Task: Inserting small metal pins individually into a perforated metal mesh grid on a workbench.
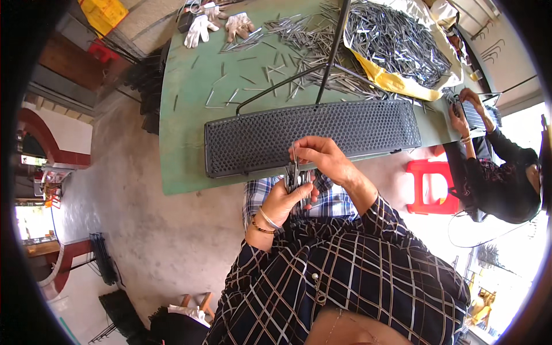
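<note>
Clock: 12 = far side, centred on the bundle.

Green-topped counter (178,158) runs across 10 to 2. Long black perforated rack (264,141) with thin rods on its far side lies on it at 12, long axis roughly 9–3. White-and-yellow sack (402,89) sits at 1, heaped with small grey metal strips (397,52); more lie loose at 12.

Left hand (280,204): half closed round a bundle of slim grey metal strips (295,181), long axis about 12–6. Right hand (328,161): between 1 and 2 of the left, thumb and fingertips pinched together, looks like on the upper end of one slim strip (295,154).

Key relation: bundle is on the near side of the rack, right hand nearer the rack. It overlaps the rack's near edge in view; contact, can't tell.

Edges: counter's near edge runs just beside the rack's. Room: green surface at 10 with few strips, floor (149,218) at 8–9. Co-worker's hands (458,122) at 2, well apart.
</note>
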`<action>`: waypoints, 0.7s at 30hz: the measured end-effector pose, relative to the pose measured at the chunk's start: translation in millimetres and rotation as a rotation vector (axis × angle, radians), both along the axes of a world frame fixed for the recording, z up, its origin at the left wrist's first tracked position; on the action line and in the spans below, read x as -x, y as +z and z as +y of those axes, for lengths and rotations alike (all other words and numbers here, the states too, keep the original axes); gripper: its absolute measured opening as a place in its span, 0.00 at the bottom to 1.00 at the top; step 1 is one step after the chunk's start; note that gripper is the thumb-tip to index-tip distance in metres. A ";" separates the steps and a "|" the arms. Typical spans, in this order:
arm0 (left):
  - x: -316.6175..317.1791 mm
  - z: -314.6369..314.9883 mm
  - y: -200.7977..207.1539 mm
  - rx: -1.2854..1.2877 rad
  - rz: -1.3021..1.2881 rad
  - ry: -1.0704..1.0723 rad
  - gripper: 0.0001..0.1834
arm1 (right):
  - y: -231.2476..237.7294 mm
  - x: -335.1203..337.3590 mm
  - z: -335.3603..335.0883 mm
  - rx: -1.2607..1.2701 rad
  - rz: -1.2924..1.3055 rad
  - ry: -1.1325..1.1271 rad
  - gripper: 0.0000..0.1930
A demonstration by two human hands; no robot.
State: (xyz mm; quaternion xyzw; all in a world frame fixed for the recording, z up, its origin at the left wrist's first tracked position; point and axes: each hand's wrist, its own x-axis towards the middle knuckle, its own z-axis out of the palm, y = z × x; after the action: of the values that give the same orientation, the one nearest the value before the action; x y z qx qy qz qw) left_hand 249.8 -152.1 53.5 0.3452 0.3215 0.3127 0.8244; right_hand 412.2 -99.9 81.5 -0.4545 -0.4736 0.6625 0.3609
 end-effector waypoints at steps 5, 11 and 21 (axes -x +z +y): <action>1.1 -0.6 2.7 0.004 0.030 0.037 0.14 | -2.9 6.7 3.7 -0.010 0.012 -0.074 0.12; 3.1 -1.3 2.7 0.012 0.034 0.061 0.16 | -3.1 9.2 3.6 -0.057 -0.005 -0.045 0.12; 3.0 -6.0 -4.6 -0.002 0.022 0.051 0.16 | -3.4 1.9 11.3 -0.057 0.007 -0.193 0.11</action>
State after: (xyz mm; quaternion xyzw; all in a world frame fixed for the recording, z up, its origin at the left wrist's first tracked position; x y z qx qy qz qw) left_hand 246.8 -158.1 48.9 0.3411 0.3387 0.3303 0.8123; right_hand 410.3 -88.5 78.1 -0.4850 -0.4450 0.6126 0.4375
